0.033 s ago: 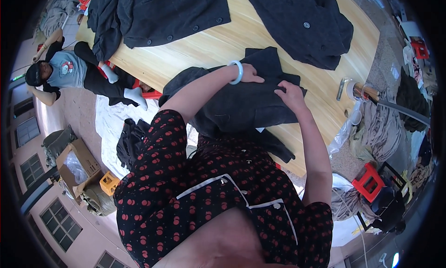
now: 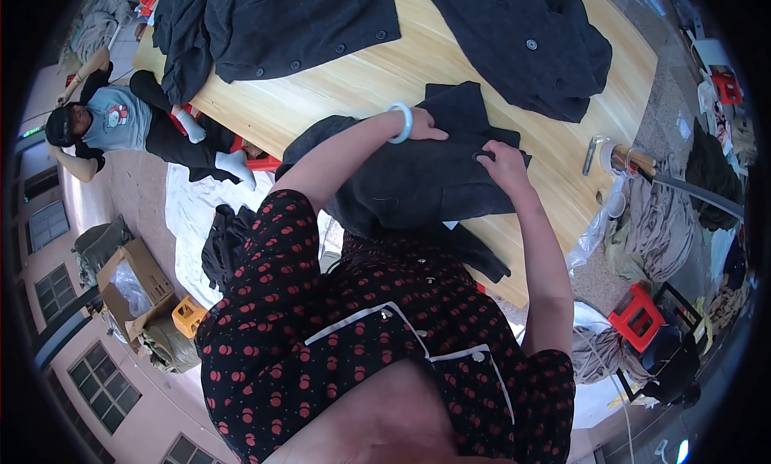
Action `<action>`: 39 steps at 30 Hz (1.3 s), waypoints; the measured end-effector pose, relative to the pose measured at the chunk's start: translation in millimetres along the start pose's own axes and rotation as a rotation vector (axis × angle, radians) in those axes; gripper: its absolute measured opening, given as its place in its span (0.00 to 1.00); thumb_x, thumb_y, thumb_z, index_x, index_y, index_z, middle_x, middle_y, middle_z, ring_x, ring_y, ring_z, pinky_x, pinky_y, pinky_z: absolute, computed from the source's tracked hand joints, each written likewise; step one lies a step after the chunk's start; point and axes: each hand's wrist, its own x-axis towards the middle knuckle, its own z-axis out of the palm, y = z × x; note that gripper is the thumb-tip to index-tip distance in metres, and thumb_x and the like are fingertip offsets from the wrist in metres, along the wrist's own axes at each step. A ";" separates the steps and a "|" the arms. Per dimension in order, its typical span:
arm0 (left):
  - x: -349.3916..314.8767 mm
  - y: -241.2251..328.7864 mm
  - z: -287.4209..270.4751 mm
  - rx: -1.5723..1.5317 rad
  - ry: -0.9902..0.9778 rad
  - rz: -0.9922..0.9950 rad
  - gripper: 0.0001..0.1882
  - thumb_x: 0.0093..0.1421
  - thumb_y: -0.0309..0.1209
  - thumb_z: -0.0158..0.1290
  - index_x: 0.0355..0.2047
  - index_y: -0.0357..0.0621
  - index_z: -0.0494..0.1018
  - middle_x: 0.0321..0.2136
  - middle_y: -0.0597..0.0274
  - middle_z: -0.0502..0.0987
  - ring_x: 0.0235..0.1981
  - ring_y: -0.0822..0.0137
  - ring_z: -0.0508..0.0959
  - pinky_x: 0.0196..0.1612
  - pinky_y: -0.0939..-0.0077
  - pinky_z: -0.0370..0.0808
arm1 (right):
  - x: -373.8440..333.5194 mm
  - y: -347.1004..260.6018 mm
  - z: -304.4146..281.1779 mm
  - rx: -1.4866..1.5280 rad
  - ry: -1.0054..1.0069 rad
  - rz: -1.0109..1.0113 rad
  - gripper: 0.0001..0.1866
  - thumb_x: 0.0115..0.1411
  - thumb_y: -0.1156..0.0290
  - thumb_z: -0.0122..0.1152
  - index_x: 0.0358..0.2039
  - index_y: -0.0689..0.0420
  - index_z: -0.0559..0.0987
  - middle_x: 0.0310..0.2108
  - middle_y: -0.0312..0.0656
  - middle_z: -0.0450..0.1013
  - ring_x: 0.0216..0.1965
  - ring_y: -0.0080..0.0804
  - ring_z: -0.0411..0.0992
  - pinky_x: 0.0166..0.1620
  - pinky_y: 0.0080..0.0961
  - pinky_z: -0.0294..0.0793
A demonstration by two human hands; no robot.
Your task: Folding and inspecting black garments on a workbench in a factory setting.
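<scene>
A dark charcoal jacket (image 2: 393,179) lies partly folded on the wooden table in front of me, one sleeve trailing off toward my body. My left hand (image 2: 422,126), with a pale bangle at the wrist, rests on the upper part of the cloth, its fingers stretched out to the right. At the jacket's right side my right hand (image 2: 505,165) has its thumb and fingers drawn together on the fabric near the edge. The underside of the cloth is hidden.
More dark buttoned jackets (image 2: 309,30) lie across the table's far side (image 2: 438,46). Near its right edge are a tape roll (image 2: 608,155) and a small metal tool (image 2: 593,155). A person (image 2: 120,118) reclines at the left. Red stools (image 2: 637,315) and cloth heaps stand around.
My left hand has slid slightly left over the jacket, and its fingers are straighter. The right hand stays at nearly the same place on the cloth.
</scene>
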 end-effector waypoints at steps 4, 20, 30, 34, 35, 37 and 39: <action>-34.8 -46.6 2.0 -0.356 0.077 -0.129 0.29 0.51 0.53 0.44 0.35 0.37 0.73 0.32 0.50 0.74 0.35 0.60 0.73 0.41 0.73 0.67 | 6.7 -8.4 19.5 -0.115 0.153 -0.261 0.12 0.46 0.68 0.57 0.31 0.58 0.71 0.30 0.44 0.69 0.36 0.42 0.67 0.44 0.34 0.62; -39.5 2.3 35.4 0.104 0.320 0.038 0.26 0.39 0.45 0.57 0.34 0.37 0.71 0.33 0.47 0.73 0.39 0.53 0.72 0.44 0.67 0.68 | -14.7 -59.0 82.3 -0.286 0.263 -0.396 0.06 0.47 0.75 0.50 0.27 0.60 0.72 0.26 0.44 0.66 0.34 0.39 0.65 0.42 0.33 0.62; -26.9 -7.8 44.6 -0.046 0.388 0.103 0.22 0.45 0.43 0.50 0.34 0.38 0.73 0.34 0.47 0.73 0.37 0.53 0.72 0.44 0.67 0.67 | -3.7 -63.1 73.8 -0.111 0.317 -0.330 0.04 0.45 0.77 0.50 0.25 0.60 0.70 0.25 0.46 0.68 0.32 0.42 0.67 0.38 0.34 0.64; -27.3 -6.0 41.7 -0.354 0.355 0.061 0.19 0.46 0.41 0.48 0.30 0.38 0.73 0.31 0.46 0.73 0.36 0.51 0.72 0.43 0.67 0.67 | 2.7 -63.3 73.0 -0.090 0.326 -0.274 0.05 0.47 0.75 0.52 0.27 0.60 0.70 0.26 0.47 0.70 0.32 0.42 0.68 0.38 0.34 0.63; -29.5 -4.5 39.8 -0.542 0.309 -0.013 0.18 0.46 0.41 0.48 0.29 0.37 0.74 0.30 0.45 0.73 0.36 0.51 0.71 0.43 0.67 0.67 | 3.1 -63.7 72.8 -0.090 0.328 -0.270 0.05 0.47 0.75 0.52 0.27 0.60 0.70 0.26 0.47 0.70 0.32 0.42 0.68 0.38 0.34 0.63; -29.8 -5.3 38.1 -0.590 0.291 -0.029 0.18 0.46 0.41 0.47 0.28 0.37 0.74 0.30 0.45 0.73 0.36 0.50 0.71 0.43 0.67 0.67 | 3.2 -65.2 71.7 -0.183 0.417 -0.276 0.07 0.48 0.72 0.53 0.28 0.59 0.70 0.26 0.46 0.69 0.32 0.41 0.68 0.39 0.33 0.62; -30.3 -5.6 35.7 -0.640 0.274 -0.048 0.18 0.47 0.41 0.46 0.27 0.38 0.74 0.30 0.46 0.73 0.37 0.50 0.71 0.42 0.66 0.67 | 2.8 -65.5 70.4 -0.253 0.394 -0.279 0.07 0.48 0.71 0.53 0.28 0.59 0.70 0.26 0.45 0.69 0.32 0.40 0.67 0.40 0.32 0.62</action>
